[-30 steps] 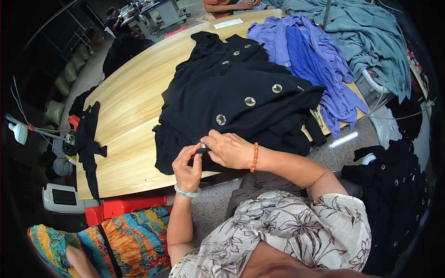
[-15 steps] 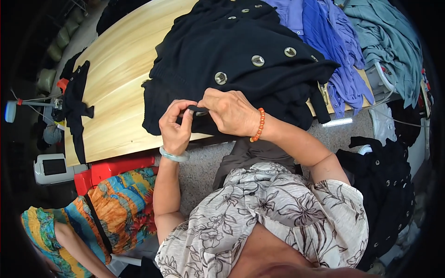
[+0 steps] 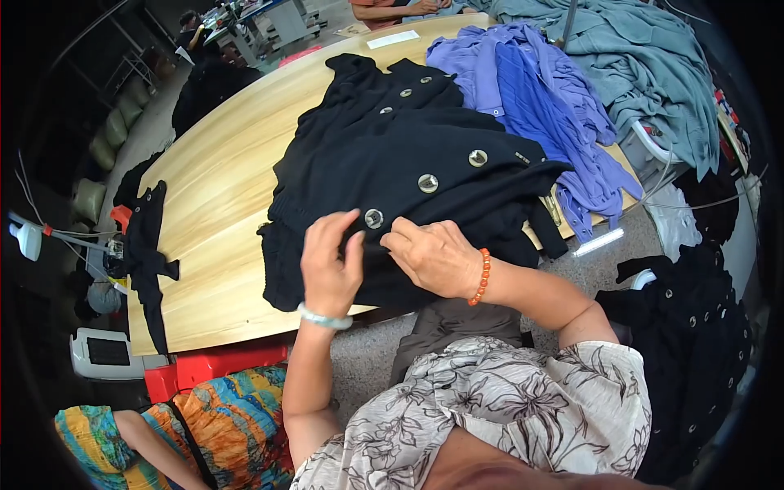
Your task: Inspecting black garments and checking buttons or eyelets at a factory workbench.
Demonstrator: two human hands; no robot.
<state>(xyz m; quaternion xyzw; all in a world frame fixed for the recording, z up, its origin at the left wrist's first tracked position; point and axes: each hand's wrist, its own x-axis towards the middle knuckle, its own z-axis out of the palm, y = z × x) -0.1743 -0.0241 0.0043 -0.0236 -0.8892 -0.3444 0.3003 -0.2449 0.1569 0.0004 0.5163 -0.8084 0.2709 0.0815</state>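
A black knit garment (image 3: 351,167) with large shiny round buttons is spread over the near side of the wooden table. My left hand (image 3: 331,265) is over its lower left part, thumb and fingers apart, with nothing between them. Just beyond those fingertips is a metallic button (image 3: 374,218) on the garment. To the right of it, my right hand (image 3: 433,260) has its fingers curled and pinched together against the black cloth; what they hold, if anything, is hidden. Two more buttons (image 3: 428,183) run in a row toward the right.
Purple-blue garments (image 3: 523,98) and a grey-green cloth pile (image 3: 645,73) lie to the right. A narrow black piece (image 3: 147,245) hangs over the left edge of the wooden table (image 3: 216,220). A person in a bright patterned garment (image 3: 237,416) is close at lower left. More black buttoned clothes (image 3: 694,343) hang at right.
My left hand has let go of the garment's edge with its button, and its fingers have spread. My hands have moved apart. The view has tilted up, showing more of the far end.
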